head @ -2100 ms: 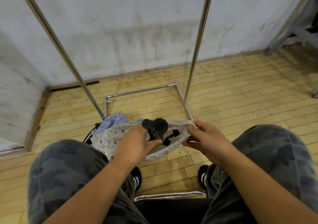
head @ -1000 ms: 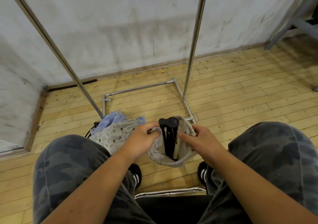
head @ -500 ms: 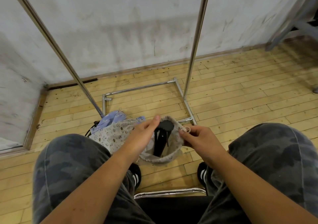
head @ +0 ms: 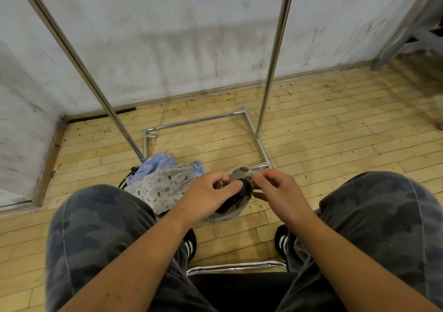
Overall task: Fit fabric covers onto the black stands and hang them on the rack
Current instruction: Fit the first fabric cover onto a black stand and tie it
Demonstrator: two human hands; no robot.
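Both hands' fingers (head: 260,179) pinch the grey cover (head: 239,173) around the black stand (head: 243,189).

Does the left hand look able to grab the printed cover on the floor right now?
Probably not yet: the left hand grips the grey cover holding the black stand. The printed cover lies beside the left knee, nothing over it, so a freed hand should reach it.

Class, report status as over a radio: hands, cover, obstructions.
Left hand, right hand both pinch grey fabric cover at its rim. Black stand mostly inside it. Nothing seen blocking.
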